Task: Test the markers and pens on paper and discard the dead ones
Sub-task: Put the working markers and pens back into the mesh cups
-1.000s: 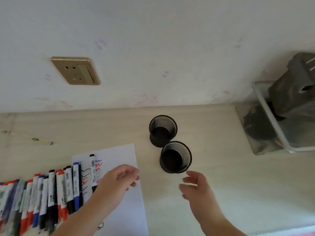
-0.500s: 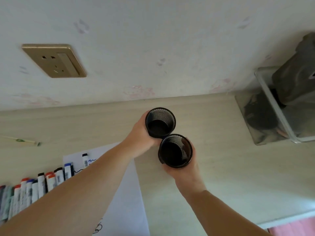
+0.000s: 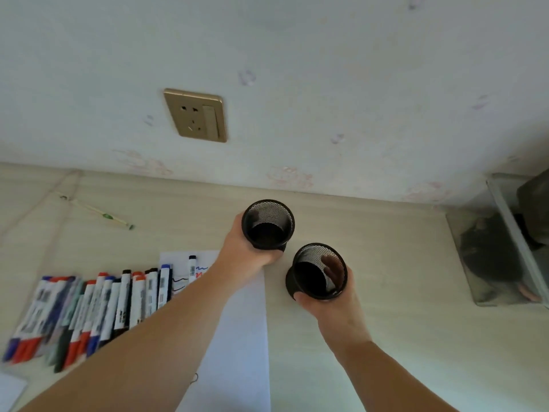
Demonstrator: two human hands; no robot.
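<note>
Two empty black mesh pen cups stand apart near the middle of the desk. My left hand grips the far cup from its left side. My right hand grips the near cup, fingers showing through the mesh. A row of several whiteboard markers with red, blue and black caps lies at the left, partly over a white sheet of paper that carries blue, red and black test scribbles. My left forearm crosses over the paper.
A thin stick with a green tip lies at the far left of the desk. A clear box holding dark items stands against the wall at the right. A brass wall socket sits above the desk. Another paper corner shows at bottom left.
Both hands reached forward from above the paper and took hold of the cups. The cups now stand a little farther apart, and the view has swung to the left.
</note>
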